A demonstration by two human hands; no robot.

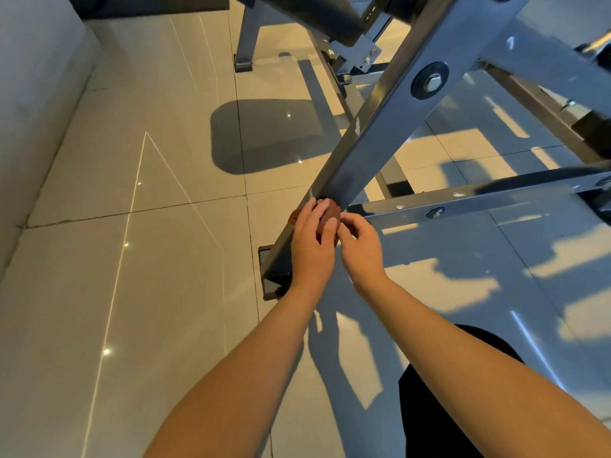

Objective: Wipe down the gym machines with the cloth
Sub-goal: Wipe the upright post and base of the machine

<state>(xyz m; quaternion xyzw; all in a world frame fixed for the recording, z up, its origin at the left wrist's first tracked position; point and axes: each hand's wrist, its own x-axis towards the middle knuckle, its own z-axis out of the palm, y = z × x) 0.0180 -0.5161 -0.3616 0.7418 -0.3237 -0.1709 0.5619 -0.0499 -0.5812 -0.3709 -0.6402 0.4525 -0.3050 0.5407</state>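
Head view: one brown cloth [333,211], bunched, sits against the lower end of one slanted steel beam [380,127], above the tiled floor [132,259]. Two hands meet there: the left grip [312,241] curls over the cloth, and the right grip [361,249] pinches its right edge.

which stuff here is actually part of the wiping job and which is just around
In the job: brown cloth, slanted steel beam it is held against, left hand, right hand.
Just around: tiled floor, wall.
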